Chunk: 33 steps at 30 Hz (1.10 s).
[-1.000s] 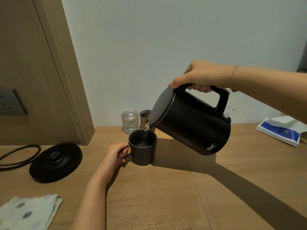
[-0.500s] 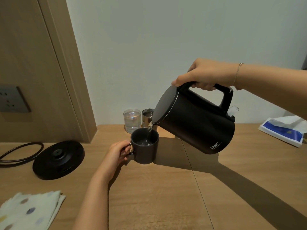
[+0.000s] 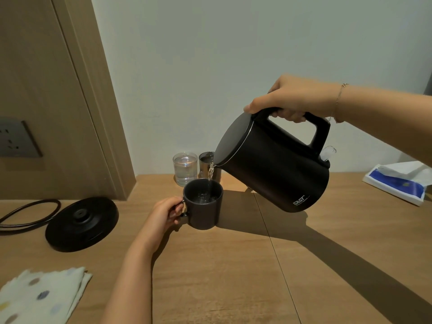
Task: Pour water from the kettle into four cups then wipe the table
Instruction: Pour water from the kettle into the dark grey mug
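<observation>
The kettle (image 3: 275, 169) at right of centre has a matt black body with a thin bright metal rim at its lid. The mug (image 3: 203, 204) at centre looks like matt dark ceramic. Behind it stand a clear glass tumbler (image 3: 185, 168) and a shiny metal cup (image 3: 207, 163). The surface (image 3: 315, 265) is smooth light wood-grain. At lower left lies a spotted cloth (image 3: 39, 295); the kettle base (image 3: 81, 223) is matt black plastic.

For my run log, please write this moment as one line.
step: pouring | right hand: holds tilted kettle | left hand: grips dark mug handle | stream: entering mug | cloth: untouched
</observation>
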{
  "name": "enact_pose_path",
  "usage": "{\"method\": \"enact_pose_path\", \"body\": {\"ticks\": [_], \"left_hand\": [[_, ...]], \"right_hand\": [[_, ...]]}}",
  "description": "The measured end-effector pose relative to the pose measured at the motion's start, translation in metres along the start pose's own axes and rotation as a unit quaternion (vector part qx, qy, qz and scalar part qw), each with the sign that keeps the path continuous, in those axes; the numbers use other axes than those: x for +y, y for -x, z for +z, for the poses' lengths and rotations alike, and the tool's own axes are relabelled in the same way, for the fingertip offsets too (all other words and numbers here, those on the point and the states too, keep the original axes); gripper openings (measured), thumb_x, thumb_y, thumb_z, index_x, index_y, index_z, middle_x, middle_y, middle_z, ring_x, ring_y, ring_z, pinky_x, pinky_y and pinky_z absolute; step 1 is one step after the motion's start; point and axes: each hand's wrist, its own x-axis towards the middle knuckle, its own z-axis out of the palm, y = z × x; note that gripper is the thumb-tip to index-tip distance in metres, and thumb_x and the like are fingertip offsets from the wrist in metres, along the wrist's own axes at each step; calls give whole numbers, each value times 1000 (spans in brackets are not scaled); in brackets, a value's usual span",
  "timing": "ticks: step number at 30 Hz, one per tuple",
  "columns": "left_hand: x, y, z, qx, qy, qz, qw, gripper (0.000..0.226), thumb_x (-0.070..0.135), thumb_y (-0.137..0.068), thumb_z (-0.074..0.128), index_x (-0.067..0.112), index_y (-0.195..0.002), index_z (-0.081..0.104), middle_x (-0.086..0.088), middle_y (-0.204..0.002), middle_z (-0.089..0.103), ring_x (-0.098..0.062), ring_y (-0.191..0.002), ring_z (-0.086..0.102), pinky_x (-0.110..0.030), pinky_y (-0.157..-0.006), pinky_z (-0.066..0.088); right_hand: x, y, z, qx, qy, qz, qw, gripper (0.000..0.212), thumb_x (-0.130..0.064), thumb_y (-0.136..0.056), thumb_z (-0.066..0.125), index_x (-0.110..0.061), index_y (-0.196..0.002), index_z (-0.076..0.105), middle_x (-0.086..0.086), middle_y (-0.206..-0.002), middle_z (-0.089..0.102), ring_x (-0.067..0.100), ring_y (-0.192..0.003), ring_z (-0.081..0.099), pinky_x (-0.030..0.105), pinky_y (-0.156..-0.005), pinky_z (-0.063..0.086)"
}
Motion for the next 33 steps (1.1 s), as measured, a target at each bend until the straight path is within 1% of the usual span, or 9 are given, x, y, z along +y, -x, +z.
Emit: {"method": "enact_pose_path", "body": {"ticks": [4,8,17,22,26,29,33], "left_hand": [[1,1,0,-4,-3,1,1000,40,18,-99,41,12,-60,45,8,-45,44,-6,-42,41,-28,-57,37],[1,2,0,-10,1,5,1000,40,18,-99,41,12,-59,43,7,-46,43,-7,-43,41,-29,-58,36],[0,1,-1,-2,-2,-1,1000,42,19,-100,42,14,-59,48,7,-46,48,-8,-45,44,-30,-58,39],[1,2,1,6,1,-3,1000,43,19,-100,43,14,-58,49,7,-45,49,-12,-47,42,-31,-59,39],[2,3,1,7,-1,-7,1000,43,19,-99,43,15,-57,51,6,-46,49,-14,-50,44,-33,-62,40],[2,3,1,1,-2,-2,1000,44,19,-99,43,14,-56,48,5,-47,47,-15,-51,43,-34,-62,39],[3,1,1,-11,6,3,1000,42,18,-99,42,12,-57,42,3,-48,41,-16,-51,39,-33,-61,35]], "right_hand": [[-1,0,-2,3,-1,2,1000,50,-49,-76,76,-8,-64,50,0,-43,33,15,-34,25,20,-39,23],[-1,-1,-2,1,9,-2,1000,50,-51,-76,76,-8,-64,51,0,-43,34,16,-36,26,21,-40,24],[-2,-1,0,-3,16,-1,1000,50,-50,-76,75,-7,-68,53,0,-43,34,16,-35,25,21,-40,23],[-3,-2,1,-2,16,0,1000,51,-51,-74,77,-8,-65,51,1,-43,33,16,-36,25,22,-41,23],[-5,-1,1,-5,18,-2,1000,50,-50,-76,75,-9,-63,50,-1,-42,34,15,-35,26,22,-40,24],[-5,-1,1,-3,22,-6,1000,50,-51,-76,76,-8,-66,52,1,-45,35,16,-36,27,23,-41,25],[-7,-2,2,-2,24,-3,1000,52,-51,-74,77,-9,-63,50,4,-50,34,18,-40,26,24,-43,24]]}}
